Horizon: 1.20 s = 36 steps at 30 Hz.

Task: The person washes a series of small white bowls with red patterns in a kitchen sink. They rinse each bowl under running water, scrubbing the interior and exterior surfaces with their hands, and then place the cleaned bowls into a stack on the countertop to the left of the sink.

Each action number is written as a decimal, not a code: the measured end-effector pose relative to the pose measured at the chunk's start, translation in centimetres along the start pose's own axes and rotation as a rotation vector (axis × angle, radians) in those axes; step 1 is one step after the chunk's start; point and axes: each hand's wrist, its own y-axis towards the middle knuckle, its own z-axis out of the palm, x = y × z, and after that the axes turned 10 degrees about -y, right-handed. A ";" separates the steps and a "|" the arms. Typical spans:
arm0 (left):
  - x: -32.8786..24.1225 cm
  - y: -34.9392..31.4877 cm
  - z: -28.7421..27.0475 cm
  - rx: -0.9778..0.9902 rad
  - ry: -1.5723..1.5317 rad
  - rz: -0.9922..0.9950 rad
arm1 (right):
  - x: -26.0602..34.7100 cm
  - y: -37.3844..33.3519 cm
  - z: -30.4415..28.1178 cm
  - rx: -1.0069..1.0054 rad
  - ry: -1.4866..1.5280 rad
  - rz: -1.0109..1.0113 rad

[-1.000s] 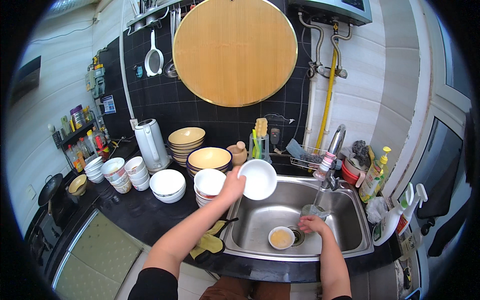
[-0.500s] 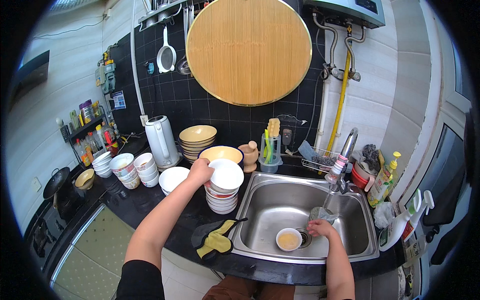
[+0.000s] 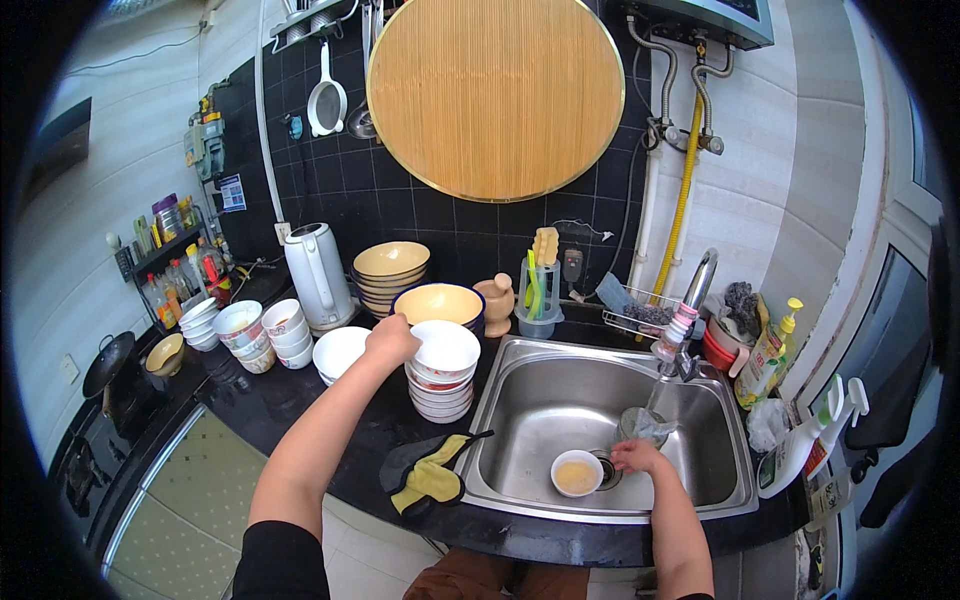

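Observation:
My left hand [image 3: 393, 343] grips the rim of a white bowl [image 3: 446, 347], which sits over a stack of white bowls [image 3: 440, 402] on the counter left of the sink. My right hand [image 3: 636, 456] is low in the steel sink [image 3: 530, 400], fingers curled in at a grey-green cloth [image 3: 647, 428] under the running tap [image 3: 697, 292]. The palm side of that hand is hidden. Beside its fingertips, a small white bowl [image 3: 577, 473] holding cloudy yellowish liquid rests on the sink floor by the drain.
A yellow-and-grey cloth [image 3: 430, 475] lies at the sink's left edge. Behind stand a cream bowl [image 3: 438, 303], a wooden mortar [image 3: 496, 303] and a white kettle [image 3: 320, 275]. More bowls [image 3: 288, 330] line the counter leftward. Bottles [image 3: 768, 355] crowd the right side.
The white bowl in my left hand has come down slightly and sits more level over the stack. My right hand stays almost in place at the cloth. The view has shifted slightly.

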 end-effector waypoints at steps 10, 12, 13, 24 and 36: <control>1.4 0.6 0.2 0.108 0.042 0.066 | 0.0 1.9 4.4 0.249 -0.556 0.211; 0.7 0.0 -0.4 0.118 0.001 0.063 | -0.8 1.8 5.5 0.288 -0.495 0.211; 0.7 -0.1 -0.5 0.115 0.011 0.079 | -1.0 1.9 5.9 0.289 -0.456 0.243; -0.1 -0.8 -0.8 0.036 -0.054 0.100 | 0.2 2.1 5.9 -0.076 -0.898 -0.002; -0.7 -1.3 -1.8 -0.155 -0.042 0.174 | 1.4 1.0 1.3 0.142 0.608 0.270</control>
